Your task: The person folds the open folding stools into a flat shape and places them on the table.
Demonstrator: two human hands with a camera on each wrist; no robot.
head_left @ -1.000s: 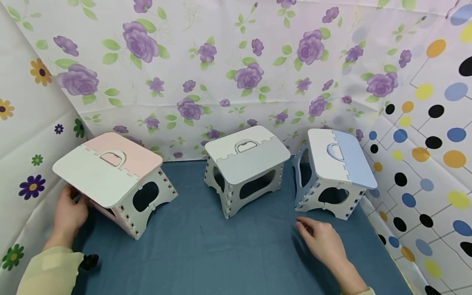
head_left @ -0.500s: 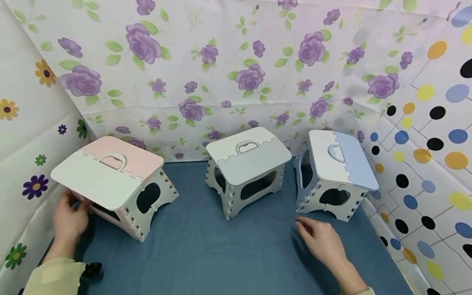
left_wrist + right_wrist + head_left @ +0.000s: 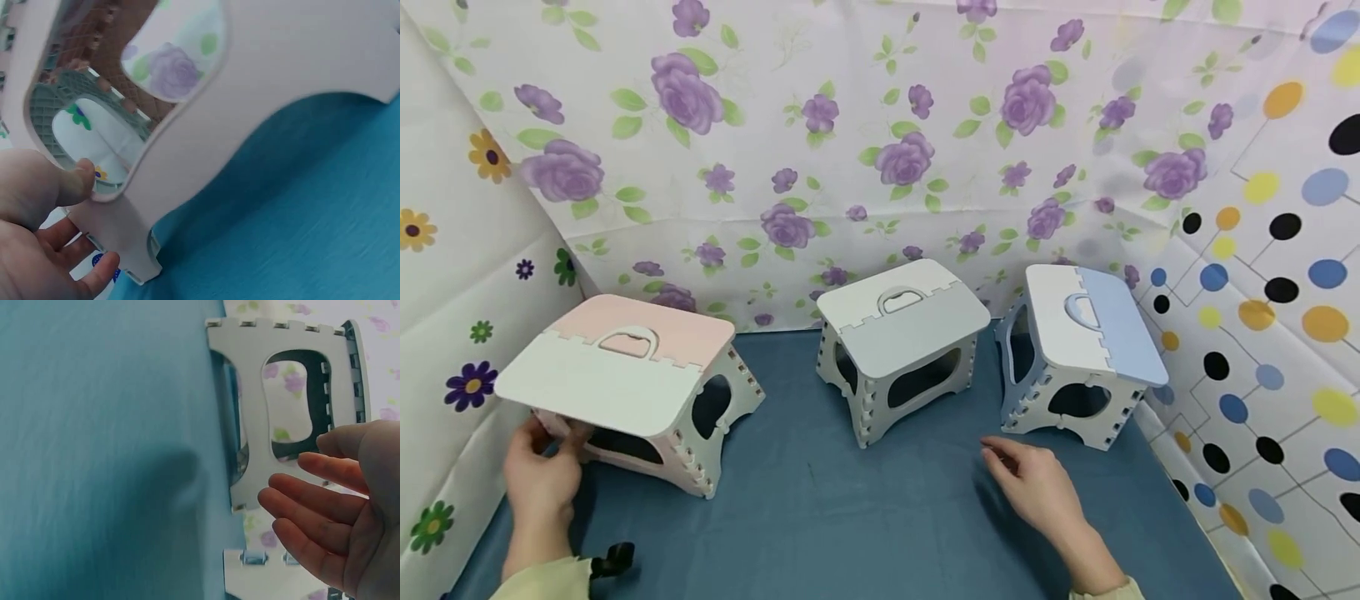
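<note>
Three folding step stools stand in a row on a blue cloth. At the left is the pink and white stool [image 3: 617, 383], with a carry handle in its top. My left hand [image 3: 542, 475] grips its near left leg; in the left wrist view the thumb [image 3: 78, 182] lies on the inner edge of the leg's opening and the fingers wrap behind the leg [image 3: 119, 231]. My right hand [image 3: 1033, 483] hovers over the cloth with loosely bent fingers, holding nothing. Nearest to it are the grey and white stool [image 3: 910, 325] and the blue and white stool [image 3: 1093, 325].
A cloth with purple roses [image 3: 902, 158] hangs behind the stools. Dotted cloth [image 3: 1285, 292] lines the right side, and daisy-printed cloth [image 3: 467, 333] the left. The blue cloth [image 3: 820, 533] stretches in front of the stools. A black strap end [image 3: 613, 560] sticks out by the left sleeve.
The pink and white stool has turned, its near corner swinging right and toward me, with my left hand on its leg. My right hand has drifted slightly left. The other stools stay put.
</note>
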